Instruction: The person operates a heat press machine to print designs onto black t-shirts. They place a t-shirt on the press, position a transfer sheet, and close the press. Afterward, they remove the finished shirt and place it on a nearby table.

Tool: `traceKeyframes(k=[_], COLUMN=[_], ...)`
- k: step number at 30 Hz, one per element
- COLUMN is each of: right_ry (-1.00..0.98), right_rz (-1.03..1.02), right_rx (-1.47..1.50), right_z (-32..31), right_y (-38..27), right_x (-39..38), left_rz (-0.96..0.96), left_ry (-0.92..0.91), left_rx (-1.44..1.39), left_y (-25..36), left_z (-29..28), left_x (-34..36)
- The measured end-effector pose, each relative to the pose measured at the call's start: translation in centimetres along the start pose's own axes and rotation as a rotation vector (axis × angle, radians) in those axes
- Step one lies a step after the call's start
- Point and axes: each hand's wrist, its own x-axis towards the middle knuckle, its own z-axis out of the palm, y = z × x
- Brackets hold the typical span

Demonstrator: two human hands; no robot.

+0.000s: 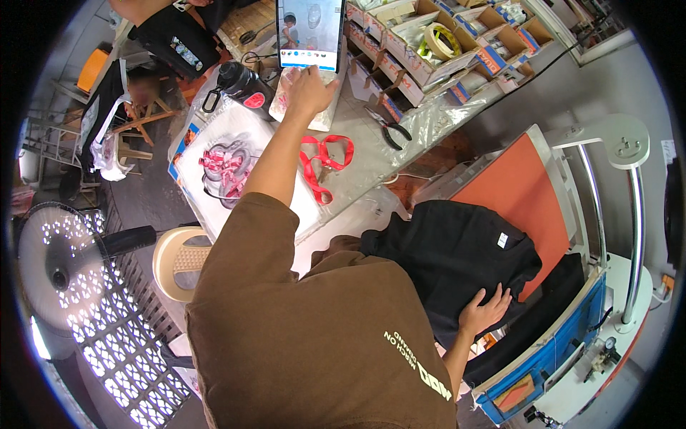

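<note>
My left hand (pixel 311 91) reaches forward to the lower edge of a tablet-like screen (pixel 309 36), fingers stretched toward it and holding nothing. A pale block with pink marks (pixel 329 114) lies beneath that hand. My right hand (pixel 486 312) rests flat, fingers apart, on a black T-shirt (pixel 450 250) with a small white neck label. The shirt lies bunched and partly over the orange pad (pixel 522 193) of a press machine. Nearest to my left forearm are a red lanyard (pixel 311 175) and a black bottle (pixel 245 84).
Black-handled pliers (pixel 389 131) lie on the plastic-covered table (pixel 357 182). Cardboard bins (pixel 421 53) of small goods fill the back right. Pink ribbon-like pieces (pixel 227 170) sit on a white stack. A fan (pixel 61 268) and beige stool (pixel 169 264) stand left; another person is at the far left.
</note>
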Motion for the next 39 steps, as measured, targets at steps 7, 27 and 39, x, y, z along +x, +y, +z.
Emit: traceKeyframes(k=[7,27,39], right_ry=[0.006,-0.112,0.017], right_rz=[0.015,0.444,0.696], right_rx=[-0.001,0.221,1.147], right_z=[-0.2,-2.0,-3.1], right_y=[-0.3,9.3,14.1], right_x=[0.1,9.4,7.5], left_rz=[0.137,1.021,0.957], left_ry=[0.197,0.063,-0.389], left_rx=[-0.053,-0.333,-0.584], left_y=[0.4,25.5,25.5], left_z=[0.3,3.5,-5.8], left_x=[-1.2,-24.9,-25.0])
